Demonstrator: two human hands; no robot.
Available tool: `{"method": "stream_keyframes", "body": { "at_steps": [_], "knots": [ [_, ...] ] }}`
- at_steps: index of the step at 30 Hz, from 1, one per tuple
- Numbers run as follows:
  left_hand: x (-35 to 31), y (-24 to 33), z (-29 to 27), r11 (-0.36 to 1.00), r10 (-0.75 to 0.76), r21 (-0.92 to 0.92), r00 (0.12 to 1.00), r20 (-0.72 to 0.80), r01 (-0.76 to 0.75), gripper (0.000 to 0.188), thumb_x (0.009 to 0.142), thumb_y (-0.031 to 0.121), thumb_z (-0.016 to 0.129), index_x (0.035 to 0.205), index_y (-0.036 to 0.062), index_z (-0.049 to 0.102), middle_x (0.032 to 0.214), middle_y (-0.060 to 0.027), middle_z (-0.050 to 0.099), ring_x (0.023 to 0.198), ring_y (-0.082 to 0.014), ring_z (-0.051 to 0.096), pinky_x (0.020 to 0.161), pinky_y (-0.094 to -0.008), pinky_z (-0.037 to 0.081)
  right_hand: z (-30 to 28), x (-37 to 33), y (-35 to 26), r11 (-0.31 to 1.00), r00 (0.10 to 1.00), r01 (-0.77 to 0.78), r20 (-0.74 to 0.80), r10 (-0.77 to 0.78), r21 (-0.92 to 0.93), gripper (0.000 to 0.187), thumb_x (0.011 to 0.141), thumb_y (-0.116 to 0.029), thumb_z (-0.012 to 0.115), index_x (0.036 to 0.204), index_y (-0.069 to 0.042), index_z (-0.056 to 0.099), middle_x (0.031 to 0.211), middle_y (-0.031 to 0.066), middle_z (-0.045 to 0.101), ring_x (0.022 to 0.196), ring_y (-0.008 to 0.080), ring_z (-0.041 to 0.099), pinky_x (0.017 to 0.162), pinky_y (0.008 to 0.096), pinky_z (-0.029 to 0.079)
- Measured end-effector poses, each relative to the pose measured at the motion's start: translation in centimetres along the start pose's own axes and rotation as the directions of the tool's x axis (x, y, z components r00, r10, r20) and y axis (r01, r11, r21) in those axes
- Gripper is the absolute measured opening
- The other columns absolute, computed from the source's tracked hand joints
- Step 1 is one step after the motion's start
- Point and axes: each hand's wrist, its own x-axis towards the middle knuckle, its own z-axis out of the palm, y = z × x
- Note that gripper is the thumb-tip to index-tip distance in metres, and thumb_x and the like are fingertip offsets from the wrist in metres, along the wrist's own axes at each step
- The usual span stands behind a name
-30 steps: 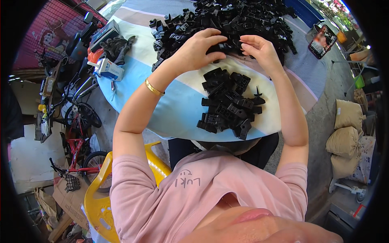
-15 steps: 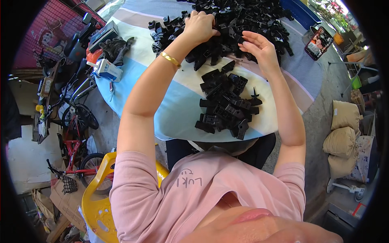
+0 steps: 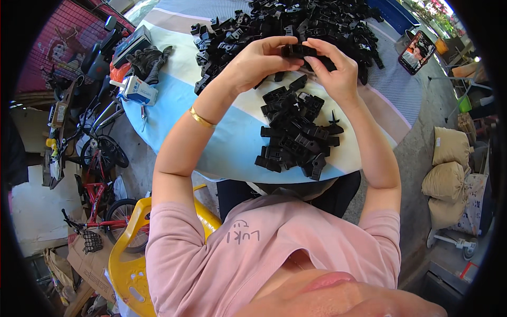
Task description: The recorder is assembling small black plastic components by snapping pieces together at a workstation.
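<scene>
Both left hand [image 3: 261, 62] and right hand [image 3: 338, 67] clamp one black part [image 3: 299, 50] over the near side of a big heap [image 3: 330, 22] toward the table's far edge; a smaller pile [image 3: 300, 138] lies by the near edge, carton [image 3: 140, 91] and dark bundle [image 3: 150, 62] along the left edge, phone [image 3: 417, 53] by the right

1 phone [image 3: 417, 53], 1 yellow chair [image 3: 120, 264], red bicycle [image 3: 95, 196], tan sacks [image 3: 443, 182]

The tabletop cloth [image 3: 227, 150] is banded in pale blue, cream and taupe; the parts [image 3: 298, 132] are coloured black, the shirt [image 3: 296, 230] pink, the chair [image 3: 122, 268] yellow.
</scene>
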Motion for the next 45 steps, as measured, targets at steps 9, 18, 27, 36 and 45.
{"method": "stream_keyframes", "body": {
  "at_steps": [9,18,27,36,45],
  "knots": [
    [-1.3,-0.1,-0.3,0.894,0.056,0.445,0.998,-0.01,-0.046,0.036,0.088,0.003,0.055,0.123,-0.0025,0.049,0.105,-0.0094,0.061,0.095,-0.0147,0.061,0.086,-0.0255,0.05,1.1,-0.5,-1.6,0.996,0.999,-0.049,0.004,0.049,0.073,0.039,0.076,0.002,0.068,0.113,-0.001,0.057,0.101,0.0102,0.067,0.091,0.0148,0.064,0.08,0.0263,0.051],
    [-1.2,-1.3,0.2,0.992,0.042,0.121,0.987,-0.156,-0.023,0.037,0.088,0.013,0.058,0.12,-0.0052,0.05,0.103,-0.0133,0.061,0.09,-0.0189,0.063,0.083,-0.028,0.052,1.3,-0.3,-2.3,0.986,0.99,0.127,0.077,-0.119,-0.104,0.053,0.071,0.0,0.071,0.121,-0.005,0.053,0.102,0.0067,0.067,0.093,0.0172,0.064,0.078,0.027,0.052],
    [-4.7,-0.6,2.7,0.64,0.24,0.694,0.944,0.225,-0.328,0.036,0.079,0.001,0.062,0.114,0.0039,0.056,0.107,-0.009,0.059,0.098,-0.0185,0.056,0.082,-0.0308,0.047,-0.7,-0.7,1.8,0.993,0.841,-0.013,0.536,0.073,-0.115,0.02,0.077,-0.007,0.062,0.097,-0.002,0.065,0.089,0.0096,0.064,0.083,0.0246,0.059,0.075,0.0326,0.048],
    [-4.7,0.2,1.6,0.501,0.301,0.791,0.928,0.221,-0.351,0.027,0.076,0.015,0.071,0.1,0.0047,0.065,0.098,-0.0079,0.061,0.094,-0.0217,0.057,0.077,-0.0315,0.048,-1.0,-0.6,0.1,0.977,0.767,-0.092,0.612,0.194,-0.194,0.017,0.072,-0.007,0.068,0.086,-0.001,0.062,0.08,0.009,0.06,0.077,0.0221,0.057,0.07,0.0307,0.047],
    [1.3,-2.4,-4.3,-0.168,0.571,0.959,0.815,-0.095,0.229,0.026,0.074,0.028,0.067,0.091,0.0082,0.066,0.102,-0.0106,0.054,0.098,-0.0284,0.048,0.078,-0.0381,0.043,-0.1,-0.6,1.1,0.883,0.827,-0.461,0.402,0.392,0.087,0.028,0.079,-0.01,0.069,0.104,0.0,0.062,0.089,0.0056,0.065,0.072,0.0076,0.058,0.066,0.0219,0.048]
  ]
}}
